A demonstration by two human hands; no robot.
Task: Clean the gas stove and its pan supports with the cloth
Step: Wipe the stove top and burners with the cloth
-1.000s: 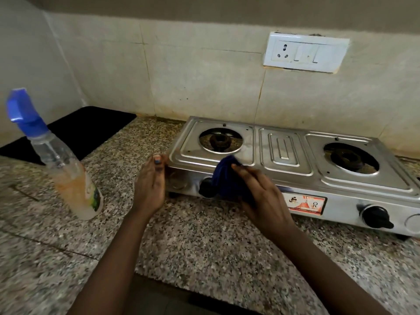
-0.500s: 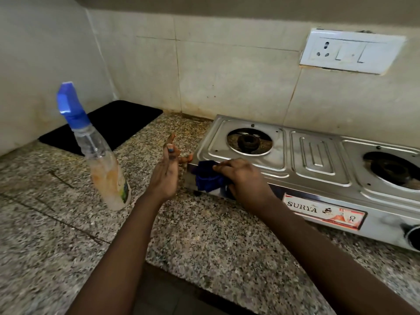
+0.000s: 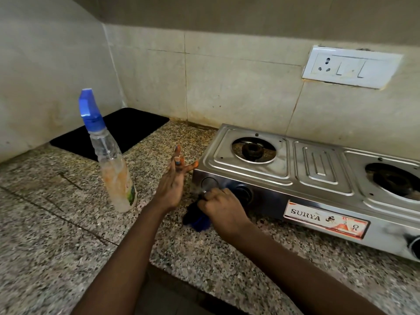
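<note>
Our right hand point(image 3: 223, 206), center frame, grips the blue cloth point(image 3: 197, 218) at the stove point(image 3: 295, 178) front panel's left end, by the knob point(image 3: 243, 193). Left hand point(image 3: 173, 180) hangs just left of the stove corner, fingers straight, holding nothing. Risk, we reckon: rubbing near the knob could turn it & let gas out; left elbow could tip the spray bottle point(image 3: 109, 155) center-left. Vs 0.5 s ago: cloth dropped from the top edge to the panel's lower left.
</note>
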